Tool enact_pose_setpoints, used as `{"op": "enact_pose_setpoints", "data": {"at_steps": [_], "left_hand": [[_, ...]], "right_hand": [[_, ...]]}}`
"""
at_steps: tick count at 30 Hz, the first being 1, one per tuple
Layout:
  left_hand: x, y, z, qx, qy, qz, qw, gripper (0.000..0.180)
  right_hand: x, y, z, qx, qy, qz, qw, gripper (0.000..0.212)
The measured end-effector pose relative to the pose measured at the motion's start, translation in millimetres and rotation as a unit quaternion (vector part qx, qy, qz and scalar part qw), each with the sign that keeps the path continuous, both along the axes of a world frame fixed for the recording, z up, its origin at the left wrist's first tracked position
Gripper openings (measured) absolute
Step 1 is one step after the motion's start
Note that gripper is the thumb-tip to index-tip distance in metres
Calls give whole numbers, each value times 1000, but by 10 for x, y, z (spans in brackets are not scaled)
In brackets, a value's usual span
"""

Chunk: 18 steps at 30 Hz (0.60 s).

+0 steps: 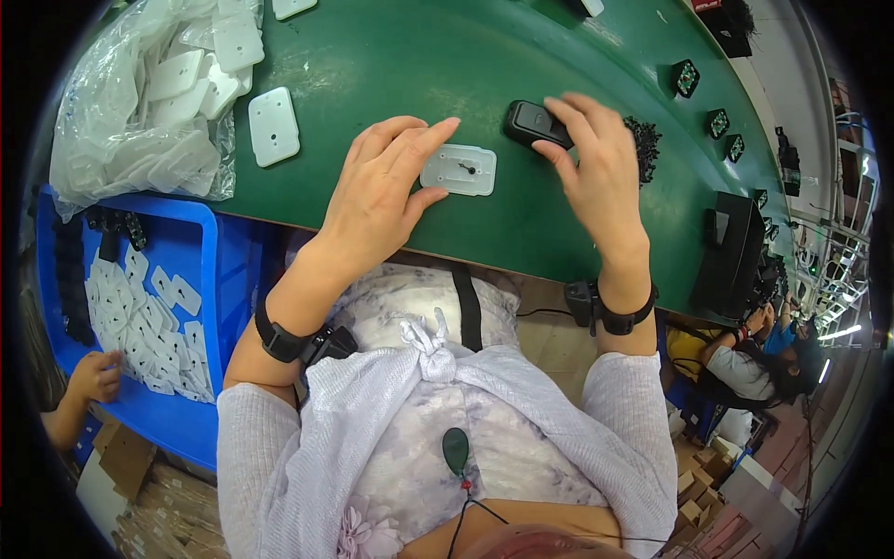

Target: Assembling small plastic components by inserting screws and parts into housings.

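Note:
A white plastic plate [477, 177] with rounded corners lies on the green table in front of me, a small dark piece at its middle. My left hand [372, 186] is at the plate's left end, its index finger and thumb spread apart. The thumb reaches the plate's lower left corner; I cannot tell whether it presses on it. To the right, my right hand [596, 158] has its thumb and fingers around the right end of a small black plastic box [533, 119]. Its fingertips are slightly blurred.
Small black parts [644, 144] are heaped beyond my right hand. A clear bag [149, 112] of white plates and a loose plate [274, 127] are at left. A blue bin [209, 279] holds white pieces; another person's hand [97, 376] is beside it. A black box [731, 252] stands at right.

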<state>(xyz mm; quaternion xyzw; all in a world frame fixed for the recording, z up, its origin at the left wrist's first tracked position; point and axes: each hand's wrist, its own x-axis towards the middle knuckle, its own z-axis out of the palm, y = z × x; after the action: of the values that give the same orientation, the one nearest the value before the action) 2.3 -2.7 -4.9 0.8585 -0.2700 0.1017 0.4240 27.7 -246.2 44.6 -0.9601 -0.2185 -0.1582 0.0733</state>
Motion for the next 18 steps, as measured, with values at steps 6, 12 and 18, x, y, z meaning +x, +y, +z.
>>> {"op": "enact_pose_setpoints", "data": {"at_steps": [6, 12, 18], "left_hand": [[26, 51, -18, -102, -3, -11, 995, 55], [-80, 148, 37, -45, -28, -3, 999, 44], [-124, 160, 5, 40, -16, -11, 999, 42]], "right_hand": [[-185, 246, 39, 202, 52, 93, 974, 39], [-257, 502, -42, 138, 83, 149, 976, 40], [-266, 544, -77, 96, 64, 131, 985, 39]]}}
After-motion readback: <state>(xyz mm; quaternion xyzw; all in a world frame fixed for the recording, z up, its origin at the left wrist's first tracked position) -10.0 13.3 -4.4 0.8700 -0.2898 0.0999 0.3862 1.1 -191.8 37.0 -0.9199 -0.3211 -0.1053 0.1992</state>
